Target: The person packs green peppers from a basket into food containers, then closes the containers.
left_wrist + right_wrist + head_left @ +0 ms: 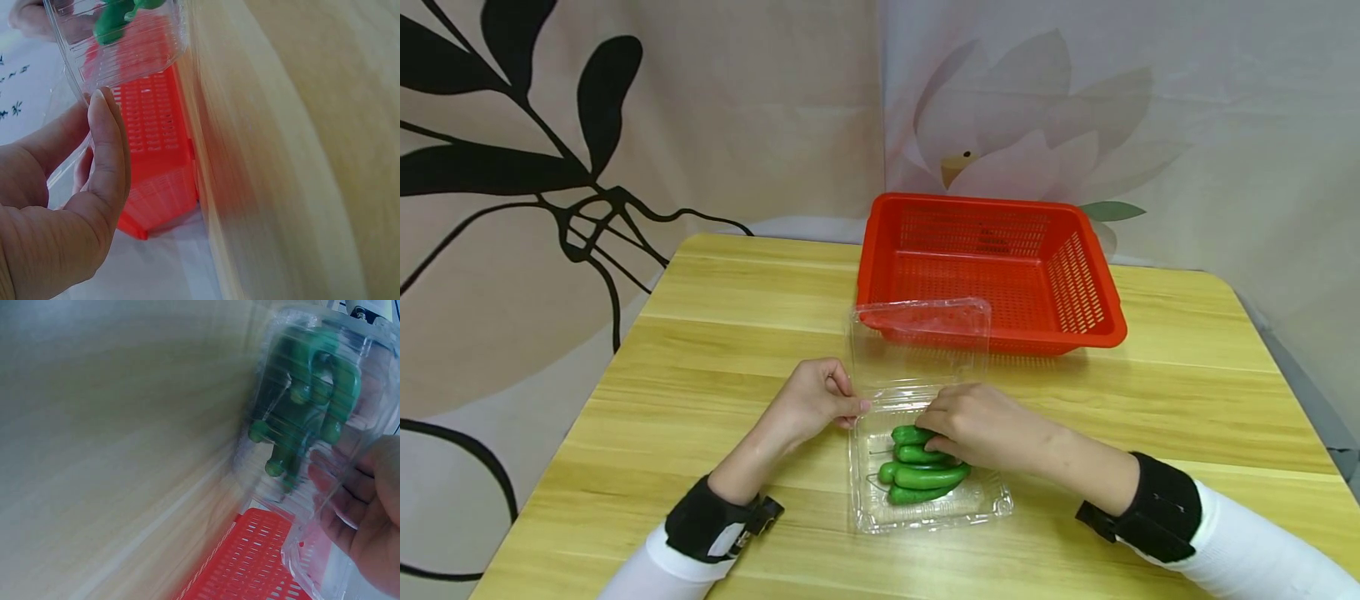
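Observation:
A clear plastic clamshell box [992, 500] lies on the table with its lid [917, 358] raised. Several green peppers [928, 477] are in its base, side by side in the head view. My left hand [820, 396] pinches the box's left edge near the hinge; the left wrist view shows thumb and finger [106, 144] meeting on that rim. Reaching over the right wall, my right hand [977, 425] has finger and thumb around the right end of the farthest pepper [910, 434]. Its fingers [334, 522] appear through the clear plastic in the right wrist view.
A red plastic basket [992, 342] stands at the back of the wooden table [737, 333], just behind the box. The raised lid overlaps its front left corner in the head view. A printed curtain [760, 100] hangs behind the table.

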Available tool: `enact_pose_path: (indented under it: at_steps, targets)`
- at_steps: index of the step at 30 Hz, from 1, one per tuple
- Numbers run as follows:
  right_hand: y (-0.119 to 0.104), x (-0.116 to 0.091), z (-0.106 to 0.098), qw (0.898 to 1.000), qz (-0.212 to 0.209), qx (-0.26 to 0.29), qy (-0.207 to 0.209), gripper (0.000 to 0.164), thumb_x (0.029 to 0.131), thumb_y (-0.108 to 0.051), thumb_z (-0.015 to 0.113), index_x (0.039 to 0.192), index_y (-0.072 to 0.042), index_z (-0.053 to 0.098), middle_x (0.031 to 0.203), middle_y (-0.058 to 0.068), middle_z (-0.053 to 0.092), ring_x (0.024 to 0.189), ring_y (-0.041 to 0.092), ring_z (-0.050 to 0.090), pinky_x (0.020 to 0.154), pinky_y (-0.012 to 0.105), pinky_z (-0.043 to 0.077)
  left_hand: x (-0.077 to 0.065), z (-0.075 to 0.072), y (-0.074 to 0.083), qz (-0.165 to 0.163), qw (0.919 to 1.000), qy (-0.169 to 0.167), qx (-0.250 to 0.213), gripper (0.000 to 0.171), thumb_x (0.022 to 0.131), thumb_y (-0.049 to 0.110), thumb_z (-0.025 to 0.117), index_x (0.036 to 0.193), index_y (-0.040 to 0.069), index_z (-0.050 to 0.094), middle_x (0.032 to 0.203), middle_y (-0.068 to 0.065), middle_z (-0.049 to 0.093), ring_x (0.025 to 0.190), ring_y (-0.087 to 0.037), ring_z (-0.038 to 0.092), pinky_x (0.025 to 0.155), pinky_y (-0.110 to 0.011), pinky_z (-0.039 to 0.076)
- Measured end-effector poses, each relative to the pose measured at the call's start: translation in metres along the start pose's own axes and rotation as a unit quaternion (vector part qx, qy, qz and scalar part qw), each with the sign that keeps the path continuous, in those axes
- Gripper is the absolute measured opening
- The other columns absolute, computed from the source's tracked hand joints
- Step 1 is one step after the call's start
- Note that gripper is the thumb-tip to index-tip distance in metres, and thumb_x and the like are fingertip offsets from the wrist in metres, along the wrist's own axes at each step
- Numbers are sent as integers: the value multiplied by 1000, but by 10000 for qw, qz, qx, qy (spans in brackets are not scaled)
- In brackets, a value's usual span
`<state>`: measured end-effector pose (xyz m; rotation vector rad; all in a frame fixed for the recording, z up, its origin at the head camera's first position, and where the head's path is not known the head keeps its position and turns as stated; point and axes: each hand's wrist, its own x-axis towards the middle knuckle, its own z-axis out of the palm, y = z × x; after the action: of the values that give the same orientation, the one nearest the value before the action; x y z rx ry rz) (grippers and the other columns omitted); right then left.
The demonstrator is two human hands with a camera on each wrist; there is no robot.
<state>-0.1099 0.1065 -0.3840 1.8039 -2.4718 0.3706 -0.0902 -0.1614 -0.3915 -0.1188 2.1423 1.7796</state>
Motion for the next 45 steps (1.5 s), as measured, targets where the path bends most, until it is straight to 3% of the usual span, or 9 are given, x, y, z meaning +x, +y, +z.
enact_pose_path:
  at_steps: [20, 26, 31, 36, 45]
  targets:
    - [4, -7, 0, 9991, -85, -112, 401, 19, 89, -12, 85, 107, -8, 78, 99, -2, 78, 92, 13, 72, 83, 27, 62, 0, -1, -1, 156, 9998, -89, -53, 22, 88, -13, 75, 93, -5, 55, 81, -19, 74, 69, -22, 71, 68, -33, 63]
    - [5, -11, -3, 9977, -2, 189, 654, 16, 89, -10, 85, 104, -10, 78, 98, -3, 76, 92, 12, 72, 84, 28, 62, -2, 1, 0, 240, 9997, 5, 41, 21, 88, -12, 76, 95, -6, 57, 80, -16, 73, 69, -21, 70, 69, -35, 65]
    - [11, -23, -9, 9942, 260, 409, 958, 16, 86, -7, 86, 99, -11, 78, 93, -5, 74, 85, 8, 69, 79, 30, 63, -2, 2, 1, 260, 9995, -9, 167, 23, 88, -13, 77, 97, -6, 57, 81, -15, 72, 71, -21, 71, 69, -33, 65]
    - [19, -40, -17, 9892, 655, 249, 1290, 20, 81, -6, 90, 98, -8, 78, 92, -3, 74, 84, 12, 71, 73, 32, 64, 1, 5, 3, 190, 9996, 25, 211, 23, 87, -14, 77, 99, -6, 58, 84, -16, 72, 73, -21, 71, 70, -31, 64]
    - [29, -63, -24, 9797, 1402, 38, 1434, 13, 81, -5, 89, 88, -11, 79, 85, -4, 75, 75, 11, 71, 65, 31, 62, 4, 12, 4, 204, 9996, 9, 188, 23, 87, -13, 77, 98, -6, 58, 84, -16, 71, 73, -22, 71, 72, -35, 65]
